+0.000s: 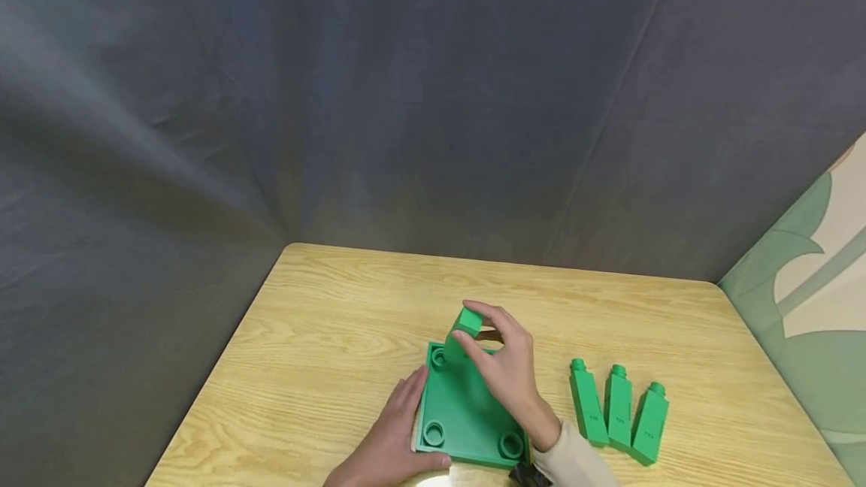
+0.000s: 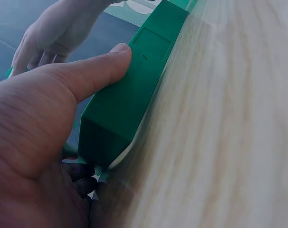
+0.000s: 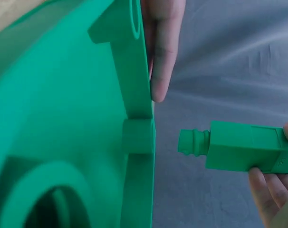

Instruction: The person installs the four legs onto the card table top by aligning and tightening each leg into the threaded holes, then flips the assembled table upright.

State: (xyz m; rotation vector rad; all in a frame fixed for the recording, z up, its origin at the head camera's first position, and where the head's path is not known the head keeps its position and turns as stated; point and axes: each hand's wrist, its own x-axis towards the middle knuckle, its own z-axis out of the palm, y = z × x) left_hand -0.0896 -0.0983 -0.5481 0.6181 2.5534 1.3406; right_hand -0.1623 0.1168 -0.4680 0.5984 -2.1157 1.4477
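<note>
A green square panel with a raised rim and round sockets in its corners lies on the wooden table. My left hand holds its near-left corner, fingers along the left side and thumb against the near edge. Above the far-left socket, my right hand pinches a green square leg between thumb and fingers. The leg's ridged round end points down toward the panel, and a gap shows between them in the right wrist view. The far-right socket is hidden behind my right hand.
Three more green legs lie side by side on the table, right of the panel, their round ends pointing away. A dark grey curtain hangs behind and to the left. Leaf-patterned cloth borders the right edge.
</note>
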